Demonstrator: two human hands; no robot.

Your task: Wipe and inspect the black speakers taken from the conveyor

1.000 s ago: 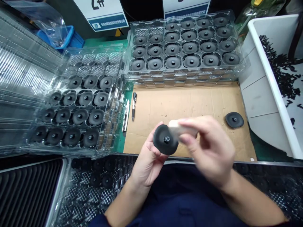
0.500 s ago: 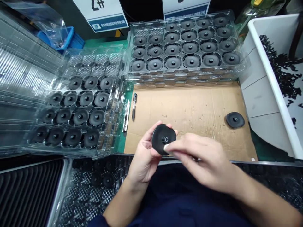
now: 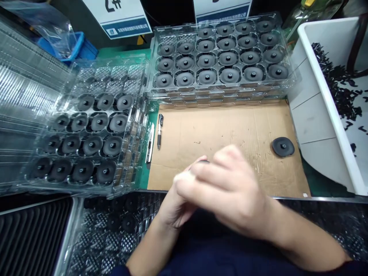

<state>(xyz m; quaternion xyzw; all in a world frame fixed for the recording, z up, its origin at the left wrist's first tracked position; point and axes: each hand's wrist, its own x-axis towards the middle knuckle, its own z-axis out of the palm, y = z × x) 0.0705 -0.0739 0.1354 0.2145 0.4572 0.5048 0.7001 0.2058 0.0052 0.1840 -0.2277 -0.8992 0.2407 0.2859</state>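
My left hand is closed around a round black disc, of which just a thin dark edge shows. In front of it, my right hand is curled and somewhat blurred. It covers most of the disc and the left fingers. Its fingertips are hidden, so what they pinch cannot be seen. Another black disc with a raised centre hub lies on the right side of the cardboard sheet.
Clear plastic trays of black discs stand at the left and back. A pen and a slim cutter lie by the cardboard's left edge. A white bin at right holds small black pieces. A blue bin sits back left.
My right hand has swung up and left across the disc, which faced me with its hub in plain sight before. Now the disc is almost wholly covered.
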